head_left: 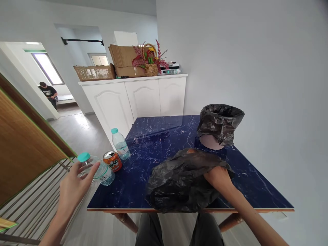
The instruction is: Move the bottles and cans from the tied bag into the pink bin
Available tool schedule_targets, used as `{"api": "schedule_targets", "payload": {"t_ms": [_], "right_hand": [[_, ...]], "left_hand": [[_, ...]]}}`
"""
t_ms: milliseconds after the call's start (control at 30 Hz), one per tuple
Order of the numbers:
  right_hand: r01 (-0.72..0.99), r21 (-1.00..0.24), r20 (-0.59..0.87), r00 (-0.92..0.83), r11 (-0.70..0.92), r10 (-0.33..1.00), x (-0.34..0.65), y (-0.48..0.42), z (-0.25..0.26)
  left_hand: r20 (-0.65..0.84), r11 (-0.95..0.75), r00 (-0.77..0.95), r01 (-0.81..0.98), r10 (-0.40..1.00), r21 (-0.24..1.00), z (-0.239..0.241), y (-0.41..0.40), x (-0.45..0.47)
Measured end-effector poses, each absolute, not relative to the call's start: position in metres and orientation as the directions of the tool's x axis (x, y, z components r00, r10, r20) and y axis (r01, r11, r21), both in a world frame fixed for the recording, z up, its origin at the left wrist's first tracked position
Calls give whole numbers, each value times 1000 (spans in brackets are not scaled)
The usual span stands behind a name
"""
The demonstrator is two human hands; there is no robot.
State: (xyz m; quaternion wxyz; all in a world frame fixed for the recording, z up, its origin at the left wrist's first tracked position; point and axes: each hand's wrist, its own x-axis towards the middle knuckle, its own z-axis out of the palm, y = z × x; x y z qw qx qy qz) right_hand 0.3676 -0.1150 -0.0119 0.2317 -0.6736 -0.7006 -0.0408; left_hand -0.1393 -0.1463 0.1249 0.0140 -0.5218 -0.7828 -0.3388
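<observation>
At the table's left edge, my left hand (77, 182) is closed around a clear water bottle (104, 172) with a turquoise cap and a white label. Just behind it stand an orange soda can (112, 161) and a second turquoise-capped water bottle (121, 145), both upright. My right hand (216, 174) reaches into a crumpled black plastic bag (179, 181) lying at the table's front. The bag covers its fingers, so their grip is hidden. Behind the bag, a small pale bin (211, 141) is lined with another black plastic bag (220, 124), folded over its rim.
The dark blue marbled table (159, 140) meets a wall on the right. Beyond it, a white cabinet (143, 94) carries cardboard boxes (124, 59) and a flower basket (151, 69). A metal rack (38, 208) is at lower left. A person (48, 93) sits in the far room.
</observation>
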Motion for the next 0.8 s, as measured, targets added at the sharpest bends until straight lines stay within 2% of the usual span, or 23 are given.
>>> {"api": "schedule_targets", "payload": {"t_ms": [200,433,533,633,733,800], "right_hand": [[973,-207,360,-22,103,933,375,-103,-16],[964,-221,382,-56,150,922,376,-106,-12],[908,-304,449,-129,287,884,371,-124,2],[809,-453,457,-151,375,876,364,-155,21],[726,-613,352,-102,311,931,362,-187,35],[683,-693,297,-24,233,955,361,-198,38]], "left_hand": [[376,222,-431,846,820,485,124,-138,-141],[404,175,-426,833,810,525,121,-136,-137],[395,148,-427,809,814,569,115,-136,-141],[384,104,-409,785,828,611,108,-135,-147],[403,62,-391,777,827,626,103,-135,-149],[510,12,-371,817,776,576,102,-140,-146]]}}
